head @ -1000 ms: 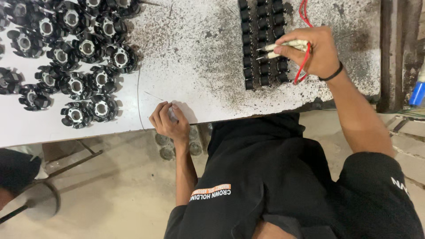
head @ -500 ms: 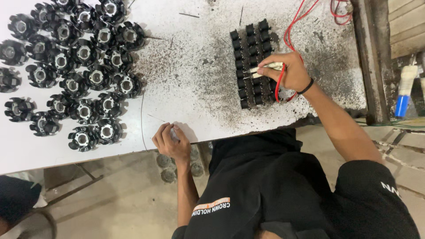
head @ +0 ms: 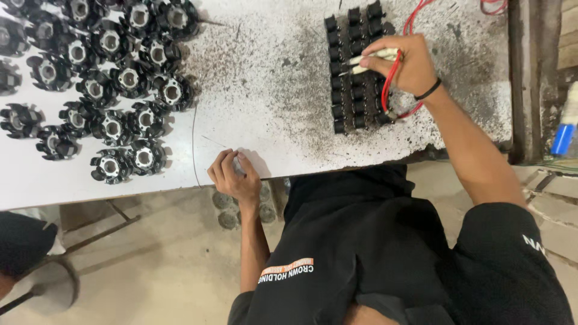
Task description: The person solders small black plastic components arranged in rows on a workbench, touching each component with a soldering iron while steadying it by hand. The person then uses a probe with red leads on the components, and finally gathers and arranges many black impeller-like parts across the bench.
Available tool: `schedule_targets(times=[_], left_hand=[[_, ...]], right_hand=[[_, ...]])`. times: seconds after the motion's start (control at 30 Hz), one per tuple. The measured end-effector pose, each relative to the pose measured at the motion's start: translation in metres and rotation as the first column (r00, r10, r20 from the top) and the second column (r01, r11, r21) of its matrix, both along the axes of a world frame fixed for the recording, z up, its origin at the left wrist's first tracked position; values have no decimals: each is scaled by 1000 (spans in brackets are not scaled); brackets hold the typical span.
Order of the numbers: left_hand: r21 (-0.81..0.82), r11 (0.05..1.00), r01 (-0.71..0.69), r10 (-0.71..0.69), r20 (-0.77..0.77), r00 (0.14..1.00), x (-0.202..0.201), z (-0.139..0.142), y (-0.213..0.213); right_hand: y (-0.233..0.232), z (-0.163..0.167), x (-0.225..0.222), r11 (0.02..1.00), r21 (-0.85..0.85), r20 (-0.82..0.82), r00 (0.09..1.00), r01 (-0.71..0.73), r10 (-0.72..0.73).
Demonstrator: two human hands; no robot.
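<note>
Gripping two pale probes, your right hand stays over the black blocks; your left hand still rests curled at the tabletop's near edge; whether it holds anything, I cannot tell.

Worktop: smooth white laminate, soiled with gritty black specks. Small blocks: matt black plastic. Round parts: glossy black plastic with metal centres.

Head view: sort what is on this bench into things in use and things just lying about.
In use:
right hand, fingers closed on the pale probes
red wires
rows of small black blocks under the probe tips

Lying about:
black finned round parts, far side of the table
blue-and-white object
left hand, curled at the table edge
</note>
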State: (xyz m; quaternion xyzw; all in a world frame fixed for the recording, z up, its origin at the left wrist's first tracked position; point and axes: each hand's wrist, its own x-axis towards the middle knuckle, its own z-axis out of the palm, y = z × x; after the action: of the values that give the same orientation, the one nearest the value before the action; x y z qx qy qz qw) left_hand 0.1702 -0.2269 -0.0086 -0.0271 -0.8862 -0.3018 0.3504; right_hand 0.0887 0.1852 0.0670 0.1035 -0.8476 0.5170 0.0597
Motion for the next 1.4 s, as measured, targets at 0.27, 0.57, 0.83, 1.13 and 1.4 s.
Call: schedule_targets(times=[0.27,0.57,0.83,1.13,1.4], left_hand=[[8,1000,-15,15,-12,1000,-3,8,5],[8,1000,2,-2,11,1000,1,2,1],[12,1000,7,-7,10,1000,0,-2,-1],[29,1000,2,-3,37,999,-1,2,2],[36,999,28,-30,46,998,1,-1,-2]], right_hand=[[-2,1,-5,996,83,-78,997,-15,21],[17,3,-11,989,139,-62,997,-41,50],[15,-17,-37,1000,20,9,1000,12,-12],[13,-10,-38,997,64,-65,997,-34,39],[29,0,-34,986,163,-133,990,-23,45]])
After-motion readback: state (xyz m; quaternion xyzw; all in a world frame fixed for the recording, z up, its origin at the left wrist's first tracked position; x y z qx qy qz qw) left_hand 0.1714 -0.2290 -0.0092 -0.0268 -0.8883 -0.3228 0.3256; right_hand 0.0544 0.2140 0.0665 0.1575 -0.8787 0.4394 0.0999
